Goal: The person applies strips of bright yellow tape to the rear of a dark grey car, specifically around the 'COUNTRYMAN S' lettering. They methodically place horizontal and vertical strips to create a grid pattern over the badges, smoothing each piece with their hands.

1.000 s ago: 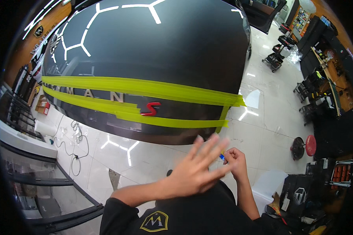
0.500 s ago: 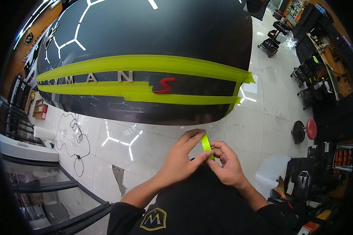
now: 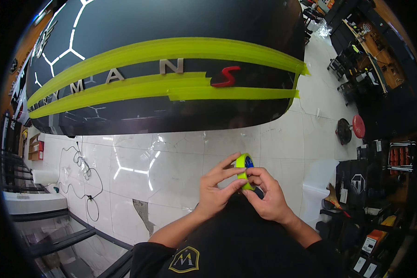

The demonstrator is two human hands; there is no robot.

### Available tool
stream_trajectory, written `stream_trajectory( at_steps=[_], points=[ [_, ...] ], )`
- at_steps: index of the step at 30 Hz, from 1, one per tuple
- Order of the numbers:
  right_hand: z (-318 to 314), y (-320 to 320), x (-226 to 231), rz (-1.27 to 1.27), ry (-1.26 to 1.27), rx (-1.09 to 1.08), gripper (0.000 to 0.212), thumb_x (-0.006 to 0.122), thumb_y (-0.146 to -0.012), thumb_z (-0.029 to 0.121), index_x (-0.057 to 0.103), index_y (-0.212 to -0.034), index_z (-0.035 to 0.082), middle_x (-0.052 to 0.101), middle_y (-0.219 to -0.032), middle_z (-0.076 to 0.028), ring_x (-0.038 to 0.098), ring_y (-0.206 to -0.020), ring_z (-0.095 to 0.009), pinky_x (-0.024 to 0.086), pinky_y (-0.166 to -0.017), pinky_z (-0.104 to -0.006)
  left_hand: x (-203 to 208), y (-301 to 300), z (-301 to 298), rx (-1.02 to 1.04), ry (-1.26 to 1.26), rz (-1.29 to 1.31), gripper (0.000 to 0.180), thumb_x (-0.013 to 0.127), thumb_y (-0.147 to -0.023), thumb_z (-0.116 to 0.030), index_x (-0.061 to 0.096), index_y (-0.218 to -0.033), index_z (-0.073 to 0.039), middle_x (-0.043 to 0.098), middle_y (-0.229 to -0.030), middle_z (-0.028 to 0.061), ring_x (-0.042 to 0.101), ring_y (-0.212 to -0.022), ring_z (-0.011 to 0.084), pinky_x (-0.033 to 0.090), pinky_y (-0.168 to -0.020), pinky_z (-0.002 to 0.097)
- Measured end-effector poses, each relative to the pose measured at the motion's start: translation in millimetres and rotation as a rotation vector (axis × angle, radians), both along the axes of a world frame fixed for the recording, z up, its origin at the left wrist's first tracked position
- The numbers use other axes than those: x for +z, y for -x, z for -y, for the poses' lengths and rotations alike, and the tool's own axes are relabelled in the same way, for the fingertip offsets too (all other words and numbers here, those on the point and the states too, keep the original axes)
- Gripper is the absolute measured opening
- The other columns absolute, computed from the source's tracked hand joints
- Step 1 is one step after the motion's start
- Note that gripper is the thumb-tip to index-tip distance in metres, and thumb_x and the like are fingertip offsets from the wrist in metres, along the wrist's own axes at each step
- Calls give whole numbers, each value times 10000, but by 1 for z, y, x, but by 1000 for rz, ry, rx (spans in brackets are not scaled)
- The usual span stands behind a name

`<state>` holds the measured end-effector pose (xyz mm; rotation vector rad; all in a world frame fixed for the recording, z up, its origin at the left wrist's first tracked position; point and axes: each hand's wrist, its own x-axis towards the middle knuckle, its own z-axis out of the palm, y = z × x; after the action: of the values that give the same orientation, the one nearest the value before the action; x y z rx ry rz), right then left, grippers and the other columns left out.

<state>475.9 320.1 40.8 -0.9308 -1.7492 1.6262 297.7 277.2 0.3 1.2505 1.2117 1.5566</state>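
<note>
Yellow-green on its outer face and blue inside, the tape roll is positioned in front of the torso, between the two hands and below the lower edge of the vehicle panel. It is tilted on edge and clear of the panel. The left hand pinches the left side of the roll between thumb and fingers. The right hand is curled, its thumb and fingertips closed on the roll's right side. The fingertips of both hands nearly meet at the roll; whether they touch each other cannot be determined.

The panel is glossy dark grey and bears two bands of matching tape. The upper band runs across nearly its full width. The lower band consists of overlapping lengths with a stepped end. Silver raised characters are located between the bands; a red raised character is located to their right, beside the step.

Beneath the panel, the floor is light and glossy. A dark cable lies looped at the left. A round red disc is at the right, above a black case. The torso wears a black shirt.
</note>
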Motion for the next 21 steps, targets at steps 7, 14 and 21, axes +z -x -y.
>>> stream_trajectory(
  at_steps=[7,14,21],
  points=[
    [20,12,5,47,16,-12,401,638,-936,-48,512,-1312,6,743,-974,-140,729,-972,-205,524,-917,-346,31,40,6,-116,67,-209,343,816,-858,-76,763,-1196,-45,705,-1323,159,676,-1229,291,487,-1078,387],
    [17,2,6,30,-1,51,443,631,-941,-37,528,-1372,-27,759,-1025,-149,737,-967,-202,546,-916,-335,45,43,-2,-66,-150,-662,192,808,-848,-48,779,-1036,-70,774,-1094,90,722,-1111,286,527,-908,362],
    [-9,-15,11,-89,8,134,555,622,-953,-34,447,-1480,-46,761,-1031,-154,736,-938,-179,557,-915,-330,61,10,-20,163,-333,-943,213,766,-780,24,659,-940,-69,685,-920,74,661,-801,277,475,-696,389]
  ],
)
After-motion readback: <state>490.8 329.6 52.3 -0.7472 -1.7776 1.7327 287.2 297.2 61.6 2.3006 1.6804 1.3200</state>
